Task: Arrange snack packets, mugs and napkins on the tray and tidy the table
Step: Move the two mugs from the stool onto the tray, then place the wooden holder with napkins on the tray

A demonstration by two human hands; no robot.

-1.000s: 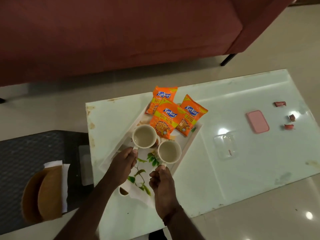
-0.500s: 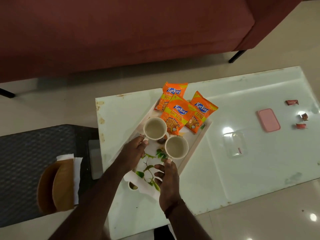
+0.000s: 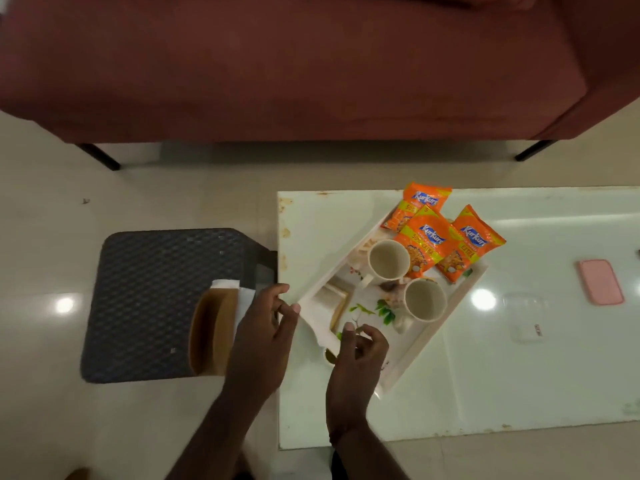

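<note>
You have three orange snack packets (image 3: 429, 240) and two cream mugs (image 3: 388, 261) on white leaf-print tray (image 3: 453, 303), tray on table (image 3: 519, 375). Tray's long axis runs diagonally, near-left to far-right; packets crowd far end. Your left hand (image 3: 263, 337) at tray's near-left corner, right hand (image 3: 356, 365) over near end; fingers loosely curled, gripping nothing.

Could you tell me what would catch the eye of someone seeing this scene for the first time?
The three bright orange snack packets fanned across the far end of the white tray stand out most, with two empty cream mugs just in front of them. Next come the left hand and right hand, both empty, hovering at the tray's near corner on the pale table. A dark red sofa fills the top of the view.
</note>
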